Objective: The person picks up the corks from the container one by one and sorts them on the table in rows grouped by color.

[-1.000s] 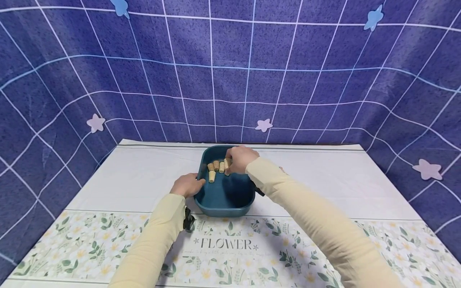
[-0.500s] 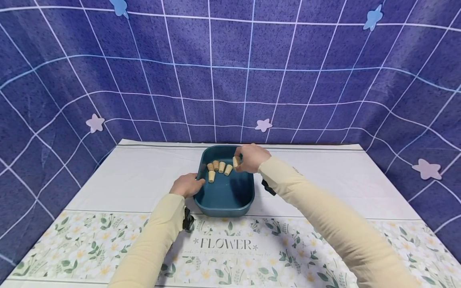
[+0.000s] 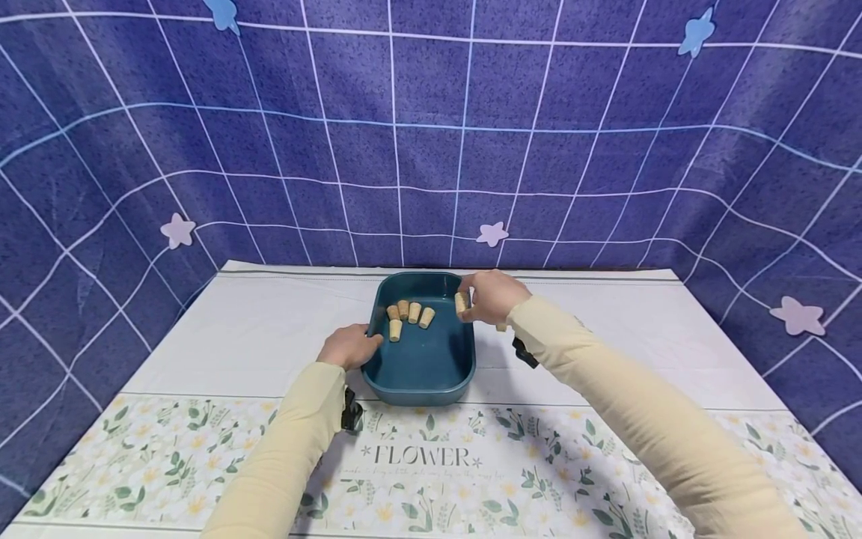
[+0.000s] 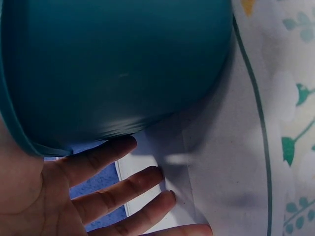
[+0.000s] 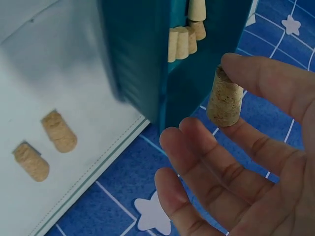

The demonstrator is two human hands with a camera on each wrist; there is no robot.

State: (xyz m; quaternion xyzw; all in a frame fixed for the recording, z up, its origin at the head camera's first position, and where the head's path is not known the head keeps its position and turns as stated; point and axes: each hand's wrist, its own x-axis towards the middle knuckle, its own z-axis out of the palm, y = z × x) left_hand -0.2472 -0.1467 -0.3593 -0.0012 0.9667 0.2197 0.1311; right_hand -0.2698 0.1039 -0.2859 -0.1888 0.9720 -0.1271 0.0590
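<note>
A dark teal plastic bin (image 3: 420, 378) stands on the table, with several tapered cork stoppers (image 3: 414, 313) lying near its back left. My left hand (image 3: 350, 347) grips the bin's left rim, thumb inside the wall. Its fingers (image 4: 115, 194) spread along the outside in the left wrist view, one touching the wall. Between thumb and index finger, my right hand (image 3: 497, 296) pinches a cork stopper (image 5: 225, 101) at its two ends. That hand is over the bin's right rim, its other fingers loosely bent.
Two more corks (image 5: 60, 132) lie on the white tabletop right of the bin, mostly behind my right sleeve (image 3: 606, 382) in the head view. A purple gridded curtain (image 3: 431, 150) with stars encloses the back and sides. A floral printed band (image 3: 202, 449) crosses the table's front.
My right hand has lifted a cork from the group in the bin and carried it right to the bin's right rim. The left hand and bin stay where they were.
</note>
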